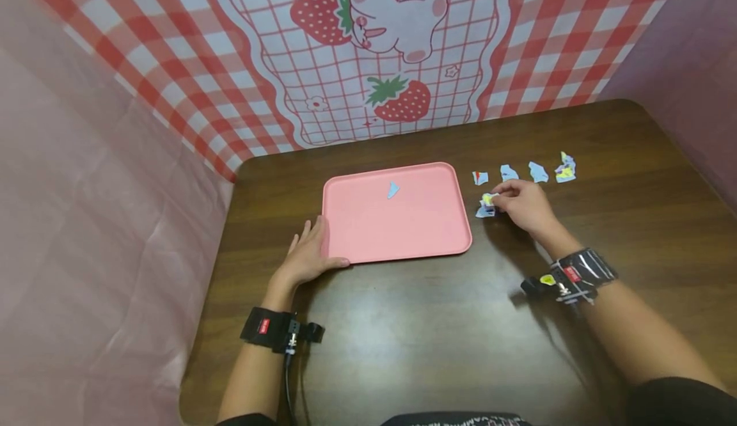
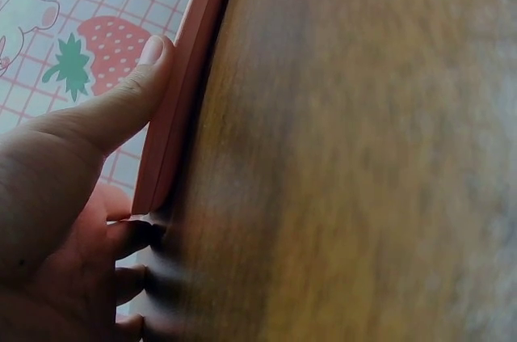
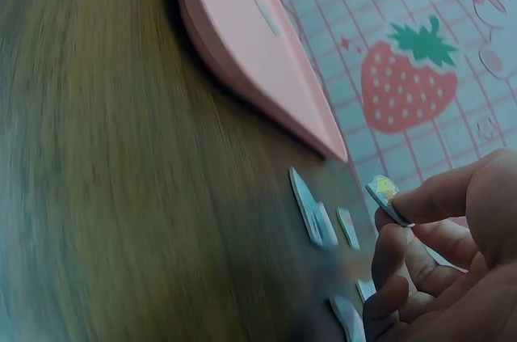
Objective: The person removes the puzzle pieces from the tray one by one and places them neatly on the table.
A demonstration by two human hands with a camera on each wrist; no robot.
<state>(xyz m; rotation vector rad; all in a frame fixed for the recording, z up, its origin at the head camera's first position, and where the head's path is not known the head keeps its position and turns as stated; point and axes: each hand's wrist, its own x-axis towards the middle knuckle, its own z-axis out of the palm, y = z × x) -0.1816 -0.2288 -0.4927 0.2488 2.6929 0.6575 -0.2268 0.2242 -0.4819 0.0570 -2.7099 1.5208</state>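
Note:
My right hand [image 1: 524,207] pinches a small irregular puzzle piece [image 3: 383,188] with a yellow patch, between thumb and fingertips, raised off the table in the right wrist view. Just below it lies a pale blue piece [image 1: 485,213], right of the pink tray [image 1: 397,231]. Inside the tray, toward its far side, rests one light blue piece [image 1: 393,190]. At the tray's near left corner is my left hand [image 1: 305,256]; its thumb lies along the front rim and its extended fingers touch the left side.
Behind the right hand a row of flat pieces runs rightward: one with red [image 1: 480,178], two pale blue ones [image 1: 509,172] [image 1: 538,172] and one with yellow [image 1: 566,170]. A strawberry-print cloth [image 1: 368,93] hangs behind the brown table [image 1: 403,336].

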